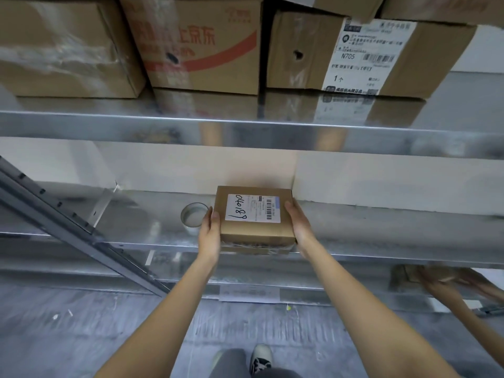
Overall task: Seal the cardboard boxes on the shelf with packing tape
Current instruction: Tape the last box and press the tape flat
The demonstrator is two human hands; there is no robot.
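Note:
A small flat cardboard box (253,230) with a white shipping label marked in black pen sits near the front edge of the middle metal shelf (381,227). My left hand (209,233) holds its left side, thumb on the top edge. My right hand (298,225) holds its right side, fingers along the edge. A roll of clear packing tape (193,215) lies flat on the shelf just left of the box, beside my left hand. Clear tape shows on the box's front face.
Several larger cardboard boxes (201,45) stand on the upper shelf (245,129). A slanted metal brace (81,227) crosses the left side. The shiny shelf mirrors my arms at the lower right. My shoe (260,357) stands on the grey floor below.

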